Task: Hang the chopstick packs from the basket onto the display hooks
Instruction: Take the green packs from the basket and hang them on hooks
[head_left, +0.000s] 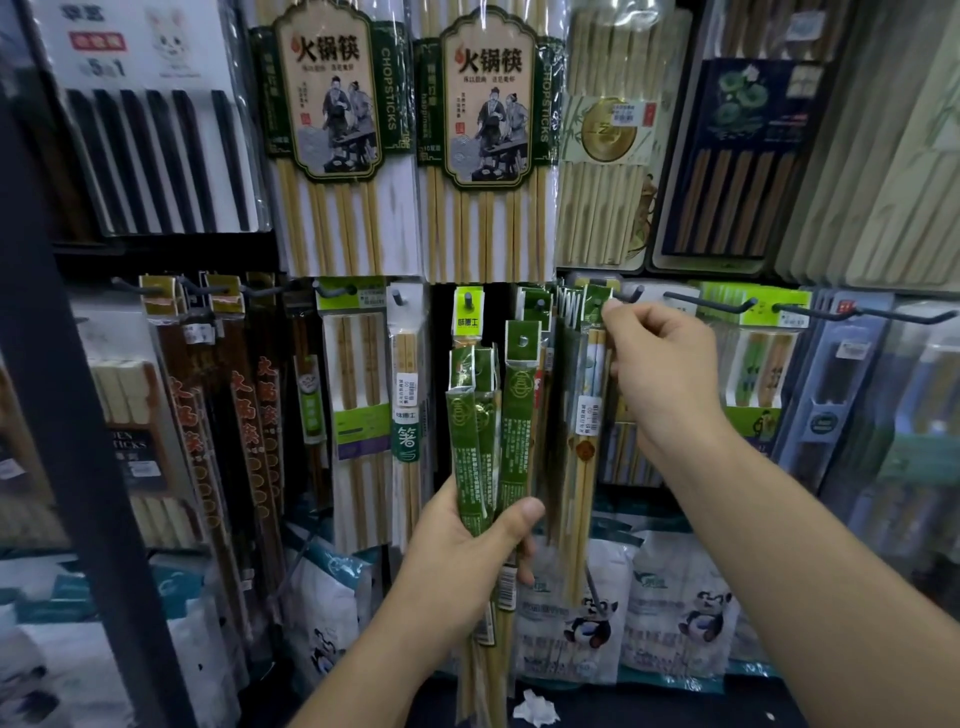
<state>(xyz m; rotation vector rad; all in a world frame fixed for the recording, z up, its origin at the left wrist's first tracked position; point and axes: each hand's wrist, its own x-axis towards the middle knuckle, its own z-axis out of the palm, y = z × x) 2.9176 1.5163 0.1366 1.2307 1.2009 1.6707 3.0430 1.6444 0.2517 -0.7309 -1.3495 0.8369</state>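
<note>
Shop shelving fills the view, a display wall (441, 332) crowded with glossy clear-plastic chopstick packs under dim light.

Nearest, low in the middle, the left hand (467, 545) is clenched round a bundle of chopstick packs (485, 426). These are slim, flat sleeves with green printed paper wraps and punched header cards, and pale bamboo sticks show below the fist. The thumb lies across the front of the bundle. The packs rise upright from the grip, and their lower ends run out of the bottom of the frame.

Higher and to the right, the right hand (660, 374) has its fingers curled. Thumb and fingertips pinch the green header card of a single chopstick pack (589, 405), which hangs straight down below the pinch. It is a clear sleeve with pale sticks and a white barcode sticker. The header sits right at a dark metal display hook (631, 295) with an upturned tip; whether the hole is over the hook cannot be made out. More green-headed packs (535, 306) hang just left of it.

Behind and below, white panda-printed bags (675, 613) stand in a row. Farthest up, two large hot-pot chopstick packs (327, 104) with ornate green-and-cream labels are cut off at the top. A dark upright post (67, 415) blocks the left edge.
</note>
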